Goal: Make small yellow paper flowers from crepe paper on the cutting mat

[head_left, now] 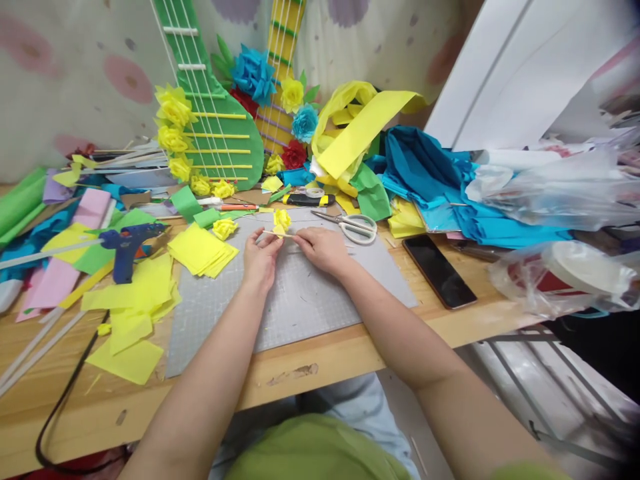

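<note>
Over the grey cutting mat, my left hand and my right hand are close together. Between their fingertips runs a thin pale stick, pinched at its left by my left hand and at its right by my right hand. A small yellow crepe paper flower shows just beyond the stick; whether it is touching the stick I cannot tell. Another yellow paper flower lies left of my left hand, by a stack of yellow paper squares. White-handled scissors rest beyond my right hand.
A blue glue gun and loose yellow sheets lie left. A phone is to the right, near blue crepe paper and a plastic-wrapped roll. A green paper lute shape with yellow flowers stands behind.
</note>
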